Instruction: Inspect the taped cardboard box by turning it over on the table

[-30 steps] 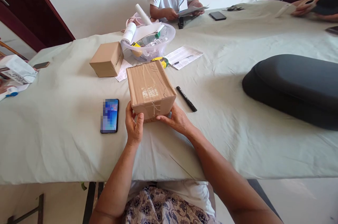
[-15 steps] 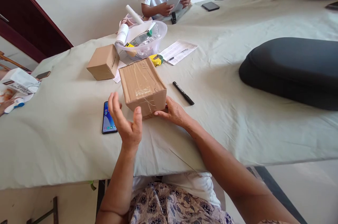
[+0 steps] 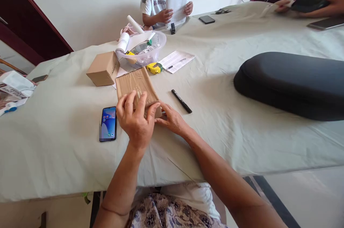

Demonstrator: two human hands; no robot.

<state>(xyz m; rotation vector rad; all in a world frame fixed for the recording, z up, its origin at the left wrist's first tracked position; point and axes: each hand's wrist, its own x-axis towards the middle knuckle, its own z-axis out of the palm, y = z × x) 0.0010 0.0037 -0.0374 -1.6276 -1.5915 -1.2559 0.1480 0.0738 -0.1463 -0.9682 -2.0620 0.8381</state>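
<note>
Left to right. Phone (image 3: 109,124): face up on the cloth, just beside the left hand. Left hand (image 3: 137,124): fingers bent and slightly spread over the near part of the taped box's top; thumb apart from them, tip by the near right corner. Firm contact cannot be confirmed. Taped box (image 3: 131,81): on the table (image 3: 67,160), below the left fingers and left of the right ones. Near face mostly covered by the left hand; surface markings partly hidden, illegible. Top runs away from the wearer, far end angled leftward; which side is longer cannot be told. Right hand (image 3: 173,121): at the near right corner, thumb low and parted from the fingers; some fingertips obscured, pinch cannot be told. Black marker (image 3: 182,101): right of the box, apart from both hands.
</note>
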